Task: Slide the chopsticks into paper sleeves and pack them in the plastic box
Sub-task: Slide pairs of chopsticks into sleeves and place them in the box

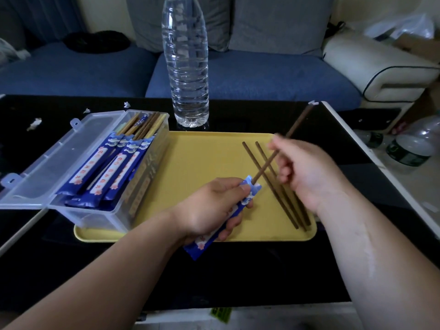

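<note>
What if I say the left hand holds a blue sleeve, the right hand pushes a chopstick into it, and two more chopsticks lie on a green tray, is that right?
Almost. The head view shows the tray is yellow, not green. The left hand does hold the blue sleeve, the right hand pushes a chopstick into it, and two more chopsticks lie on that tray.

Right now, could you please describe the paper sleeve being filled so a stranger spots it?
Find the yellow plastic tray on the black table. At its near edge the left hand grips a blue paper sleeve. It alone is outside the clear plastic box, with a brown chopstick in its mouth.
</note>
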